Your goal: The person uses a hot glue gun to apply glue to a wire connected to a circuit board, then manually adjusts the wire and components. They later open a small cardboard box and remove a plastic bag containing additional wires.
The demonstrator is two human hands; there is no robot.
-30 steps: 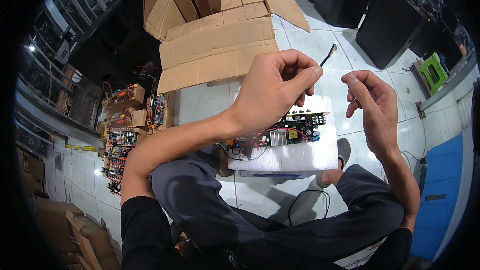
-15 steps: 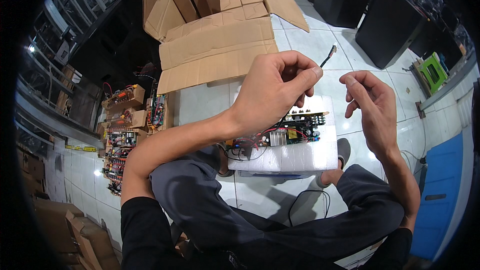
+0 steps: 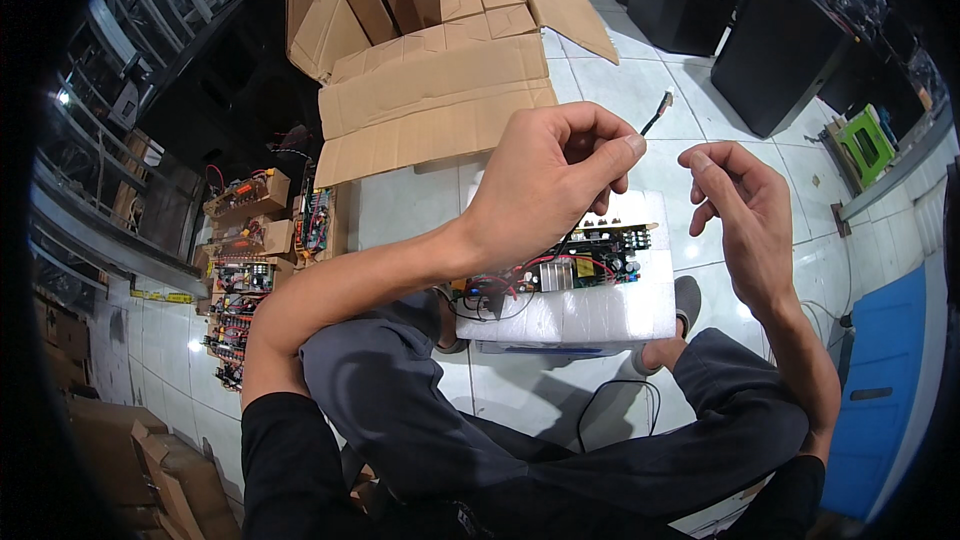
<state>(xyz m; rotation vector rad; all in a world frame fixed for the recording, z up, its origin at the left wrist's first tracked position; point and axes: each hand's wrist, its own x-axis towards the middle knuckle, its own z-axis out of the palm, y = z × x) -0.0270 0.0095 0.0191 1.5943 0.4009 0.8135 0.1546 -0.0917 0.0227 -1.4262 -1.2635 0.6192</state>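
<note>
My left hand is raised over the foam block, its thumb and fingers pinched round a thin black cable. The cable's end, with a small light connector, sticks out past the fingertips toward the far right. Facing it, a short gap away, my right hand has its thumb and forefinger together and the other fingers curled; anything between them is too small or hidden to see. Below lies a circuit board with red and black wires and a metal heatsink, on the white foam block. My left hand and wrist hide part of the board.
An open cardboard carton full of small brown boxes stands at the far side. Several wired circuit boards are stacked to the left. Black cabinets stand far right, near a green frame. A black cable loop lies between my legs.
</note>
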